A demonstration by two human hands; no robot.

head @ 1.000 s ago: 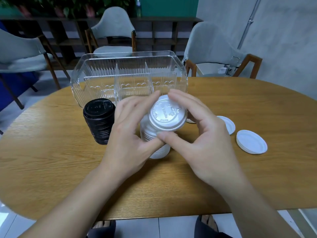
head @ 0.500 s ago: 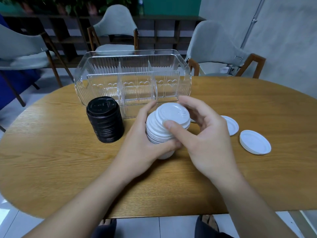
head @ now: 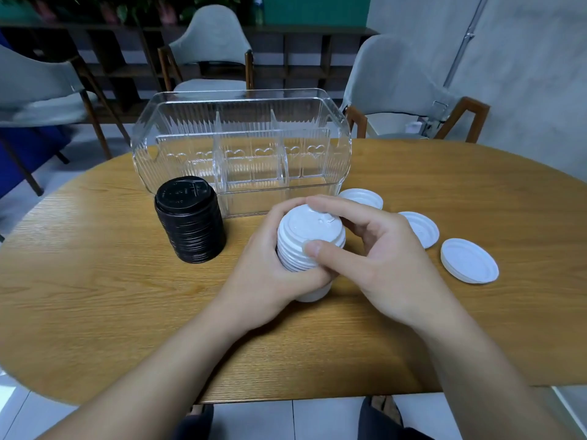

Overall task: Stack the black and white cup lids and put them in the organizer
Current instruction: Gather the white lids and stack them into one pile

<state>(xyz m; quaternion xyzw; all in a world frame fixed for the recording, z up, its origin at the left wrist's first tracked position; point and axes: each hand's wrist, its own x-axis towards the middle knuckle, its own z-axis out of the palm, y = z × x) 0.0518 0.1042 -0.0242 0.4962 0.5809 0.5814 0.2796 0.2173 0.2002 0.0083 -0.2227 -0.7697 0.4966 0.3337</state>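
A stack of white lids (head: 309,239) stands on the wooden table (head: 95,296) near the middle. My left hand (head: 266,274) grips the stack's side from the left. My right hand (head: 381,265) pinches the top white lid between thumb and fingers, seated on the stack. A stack of black lids (head: 190,219) stands free to the left. Behind both sits the clear ribbed organizer (head: 241,154), its compartments holding nothing. Three loose white lids lie to the right: one (head: 362,198) by the organizer, one (head: 421,228) behind my right hand, one (head: 469,260) farthest right.
Grey chairs with wooden frames stand beyond the table's far edge: one (head: 211,49) behind the organizer, one (head: 397,100) at the right, one (head: 35,87) at the left. The table's near edge runs just above my knees.
The top white lid, held tilted above the stack a second ago, now sits flat on it. The stack has come upright and both hands have closed in round it.
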